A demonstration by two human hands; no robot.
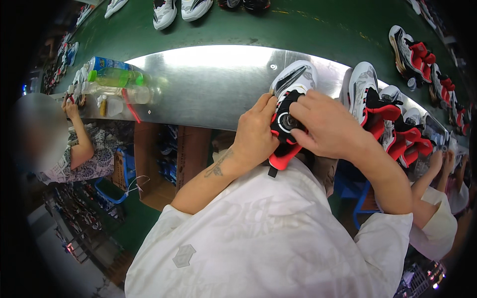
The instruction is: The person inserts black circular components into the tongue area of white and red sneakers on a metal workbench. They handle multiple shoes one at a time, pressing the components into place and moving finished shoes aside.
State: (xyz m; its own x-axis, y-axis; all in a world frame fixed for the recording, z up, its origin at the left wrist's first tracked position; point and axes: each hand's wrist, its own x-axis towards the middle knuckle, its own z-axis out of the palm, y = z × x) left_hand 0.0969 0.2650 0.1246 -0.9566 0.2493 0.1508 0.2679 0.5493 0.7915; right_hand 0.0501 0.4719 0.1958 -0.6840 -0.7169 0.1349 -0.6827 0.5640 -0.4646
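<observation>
Sneaker [285, 105] — just one, two hands [256, 130] on it

Sneaker [285, 105]: white toe with grey and black patterning, black tongue carrying a white-ringed round mark, red at heel. Positioned right of frame centre, toe toward upper edge; sides partly obscured.

My left hand [256, 131] and right hand [328, 121], two in all, with one held shoe [296, 77]. On my bench [198, 84]: one red strip [130, 105] and at least two bottles [112, 78], overlapping. Upper edge: two white-and-black shoes [165, 14], two dark shoes [256, 4]. Right: at least three red-lined shoes [363, 82]. Below the bench, at my left: one cardboard box [150, 171].
</observation>
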